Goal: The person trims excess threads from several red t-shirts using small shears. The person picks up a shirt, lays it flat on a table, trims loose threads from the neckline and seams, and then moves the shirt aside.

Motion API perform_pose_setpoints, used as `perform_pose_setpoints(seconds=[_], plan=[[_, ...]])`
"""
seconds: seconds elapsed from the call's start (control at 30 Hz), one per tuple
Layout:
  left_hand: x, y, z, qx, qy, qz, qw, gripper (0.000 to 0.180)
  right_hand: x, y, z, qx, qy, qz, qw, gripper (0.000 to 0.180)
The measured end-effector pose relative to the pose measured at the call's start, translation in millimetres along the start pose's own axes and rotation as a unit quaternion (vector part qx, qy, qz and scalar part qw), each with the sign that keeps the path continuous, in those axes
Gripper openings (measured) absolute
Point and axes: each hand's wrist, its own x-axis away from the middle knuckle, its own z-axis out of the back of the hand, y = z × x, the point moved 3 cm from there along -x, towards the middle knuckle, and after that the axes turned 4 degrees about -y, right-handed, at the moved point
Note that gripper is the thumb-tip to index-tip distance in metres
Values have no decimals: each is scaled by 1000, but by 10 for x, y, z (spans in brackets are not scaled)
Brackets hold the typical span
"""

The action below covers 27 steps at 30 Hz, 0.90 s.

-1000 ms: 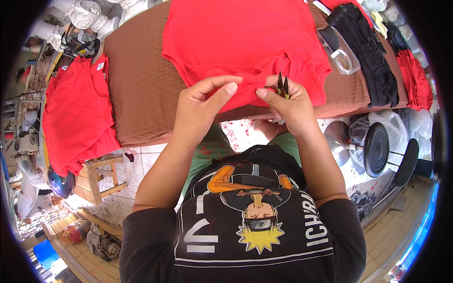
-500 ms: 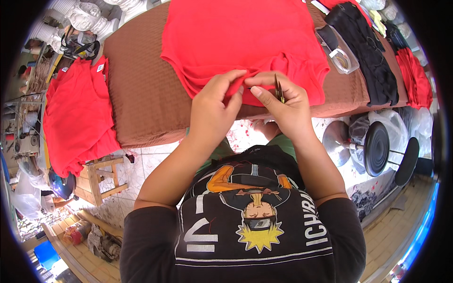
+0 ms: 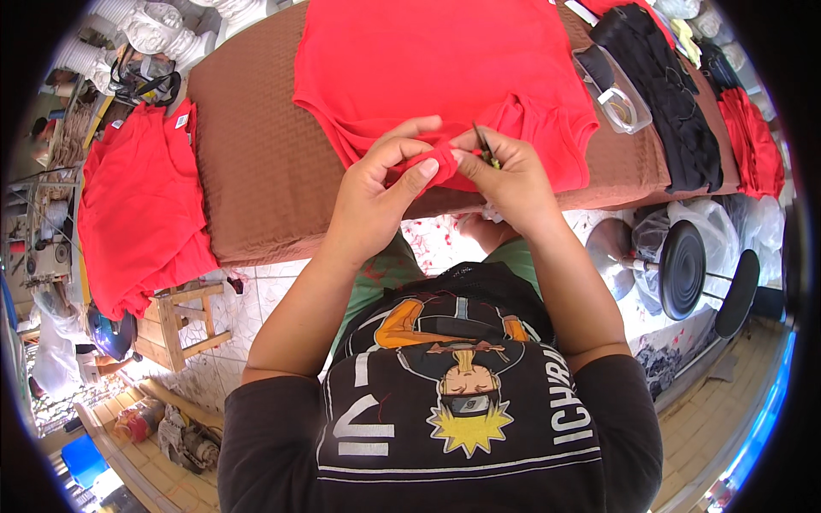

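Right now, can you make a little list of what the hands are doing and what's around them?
left hand: pinches a fold of the red shirt
right hand: grips the same fold, holding small snips
shirt: spread on the brown table
left of table: more red shirts on a stool
right of shirt: clear box, black clothes
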Motion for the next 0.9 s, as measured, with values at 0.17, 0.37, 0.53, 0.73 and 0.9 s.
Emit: perform_pose_setpoints(seconds=[0.17,0.37,0.53,0.73,0.9], plan=[[16,-20,20,39,-4,103,994,19,40,-98,31,92,79,112,986,13],[14,39,8,-72,-19,95,993,18,63,-306,-11,187,3,156,970,13],[19,63,4,-32,-30,103,994,19,-29,-339,206,218,60,94,970,22],[37,45,56,-92,-19,82,992,16,128,-568,203,343,7,177,923,26],[19,81,32,-144,-22,57,988,16,108,-602,212,400,-65,255,878,23]])
